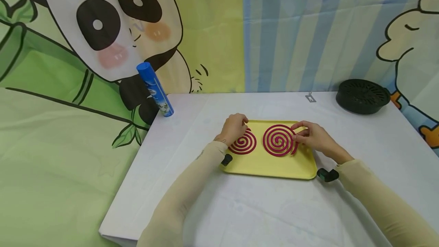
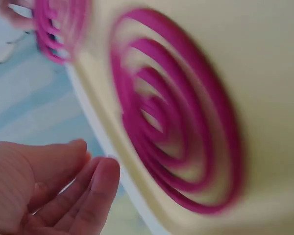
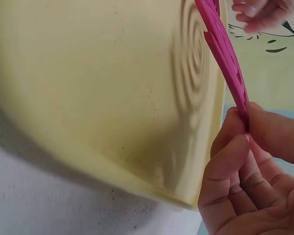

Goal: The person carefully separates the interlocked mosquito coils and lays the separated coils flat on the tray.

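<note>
Two magenta mosquito coils go with a yellow tray [image 1: 267, 167] on the table. One coil [image 2: 231, 161] lies flat at the tray's left, blurred in the left wrist view. Beside its far edge is my left hand [image 1: 234, 129], whose fingers [image 2: 105, 178] are loosely bent with nothing between them. My right hand [image 1: 312, 137] pinches the other coil [image 3: 229, 66] at its outer edge, between thumb and fingertips. That coil is raised off the tray and tilted, casting a spiral shadow on the yellow surface.
At the back right stands a round black case with a slotted top [image 1: 362, 96]. A small metal stand [image 1: 310, 98] lies near the back edge. The blue spray can [image 1: 155, 89] is upright at the back left. Printed cloth hangs behind the white table [image 1: 192, 125].
</note>
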Tool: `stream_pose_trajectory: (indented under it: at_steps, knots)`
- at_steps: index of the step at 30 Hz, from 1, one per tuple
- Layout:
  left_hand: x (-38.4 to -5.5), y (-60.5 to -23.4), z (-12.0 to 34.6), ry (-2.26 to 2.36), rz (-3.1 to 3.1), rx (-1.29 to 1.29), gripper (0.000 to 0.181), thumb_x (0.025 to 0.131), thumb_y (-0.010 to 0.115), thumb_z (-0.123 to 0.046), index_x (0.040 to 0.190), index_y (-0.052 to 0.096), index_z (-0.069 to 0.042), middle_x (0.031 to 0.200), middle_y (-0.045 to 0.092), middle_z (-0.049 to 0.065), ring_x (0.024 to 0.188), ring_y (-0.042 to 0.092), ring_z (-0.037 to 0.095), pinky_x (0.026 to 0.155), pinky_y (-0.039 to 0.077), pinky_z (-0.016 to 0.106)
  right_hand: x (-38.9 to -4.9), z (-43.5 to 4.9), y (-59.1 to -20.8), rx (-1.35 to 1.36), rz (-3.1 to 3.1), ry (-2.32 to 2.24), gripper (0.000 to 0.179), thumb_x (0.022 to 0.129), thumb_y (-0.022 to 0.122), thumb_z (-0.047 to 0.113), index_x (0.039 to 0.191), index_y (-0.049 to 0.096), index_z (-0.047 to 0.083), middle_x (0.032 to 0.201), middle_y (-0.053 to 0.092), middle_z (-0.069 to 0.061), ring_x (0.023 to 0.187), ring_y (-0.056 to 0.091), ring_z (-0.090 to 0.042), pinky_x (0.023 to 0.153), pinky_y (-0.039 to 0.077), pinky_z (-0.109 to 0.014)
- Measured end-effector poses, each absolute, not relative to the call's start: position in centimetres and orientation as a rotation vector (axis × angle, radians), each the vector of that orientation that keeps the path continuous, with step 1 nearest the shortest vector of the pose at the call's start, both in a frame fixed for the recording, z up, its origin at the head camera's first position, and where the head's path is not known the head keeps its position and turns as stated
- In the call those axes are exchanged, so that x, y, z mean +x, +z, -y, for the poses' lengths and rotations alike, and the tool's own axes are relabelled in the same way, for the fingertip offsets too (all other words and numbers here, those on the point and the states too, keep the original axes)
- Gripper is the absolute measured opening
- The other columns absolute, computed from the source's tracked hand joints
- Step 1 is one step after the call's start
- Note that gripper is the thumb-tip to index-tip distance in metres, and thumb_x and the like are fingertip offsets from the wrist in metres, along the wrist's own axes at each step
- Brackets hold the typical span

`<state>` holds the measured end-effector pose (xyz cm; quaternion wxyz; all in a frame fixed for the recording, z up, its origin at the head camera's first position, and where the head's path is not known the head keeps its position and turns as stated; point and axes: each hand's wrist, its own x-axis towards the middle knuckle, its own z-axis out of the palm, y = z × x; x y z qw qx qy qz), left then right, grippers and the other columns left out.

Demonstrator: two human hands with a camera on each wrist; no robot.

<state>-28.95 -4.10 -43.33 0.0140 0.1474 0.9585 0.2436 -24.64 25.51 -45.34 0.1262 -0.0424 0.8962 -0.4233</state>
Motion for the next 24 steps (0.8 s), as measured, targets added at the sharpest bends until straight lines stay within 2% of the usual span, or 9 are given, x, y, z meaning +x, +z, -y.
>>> stream_pose_trajectory:
  at_steps: [5,10,14,19,24]
  knots:
    - [-28.0,-42.4,1.8,0.877,-2.763,0.603,0.026,0.099,0.066,-0.011,0.122,0.069,-0.001,0.106,0.073,0.011,0.087,0.070,0.018,0.067,0.054,0.022,-24.8,-25.3,-45.4,-0.103,-2.625,-1.225,0.042,0.098,0.069,0.023,0.131,0.053,0.002,0.107,0.073,-0.017,0.084,0.066,-0.022,0.069,0.057,-0.029]
    - [-27.5,-43.1,0.2,0.820,-2.671,0.608,0.028,0.099,0.067,-0.015,0.123,0.068,0.000,0.101,0.072,0.009,0.077,0.064,0.011,0.063,0.049,0.019,-24.8,-25.0,-45.6,-0.081,-2.658,-1.200,0.037,0.098,0.069,0.023,0.124,0.055,0.001,0.103,0.075,-0.017,0.080,0.065,-0.020,0.064,0.055,-0.028]
    - [-27.3,-43.7,-0.4,0.767,-2.690,0.590,0.029,0.098,0.068,-0.018,0.122,0.069,-0.001,0.100,0.072,0.007,0.074,0.056,0.009,0.064,0.045,0.018,-24.7,-24.9,-45.8,-0.115,-2.739,-1.125,0.034,0.096,0.071,0.024,0.119,0.059,0.001,0.103,0.076,-0.017,0.081,0.066,-0.019,0.062,0.051,-0.026]
    - [-27.3,-44.0,-0.8,0.774,-2.685,0.577,0.029,0.098,0.068,-0.018,0.120,0.070,0.000,0.098,0.073,0.008,0.073,0.056,0.009,0.064,0.045,0.018,-24.6,-24.8,-46.0,-0.178,-2.829,-1.037,0.029,0.096,0.072,0.022,0.114,0.064,0.001,0.104,0.076,-0.017,0.083,0.066,-0.019,0.063,0.050,-0.027]
    - [-27.2,-44.0,-1.1,0.759,-2.697,0.576,0.027,0.098,0.068,-0.017,0.119,0.071,0.000,0.101,0.073,0.008,0.075,0.056,0.010,0.066,0.045,0.019,-24.4,-24.8,-45.9,-0.189,-2.837,-1.016,0.029,0.096,0.071,0.021,0.116,0.067,-0.001,0.102,0.073,-0.015,0.083,0.064,-0.020,0.063,0.051,-0.028]
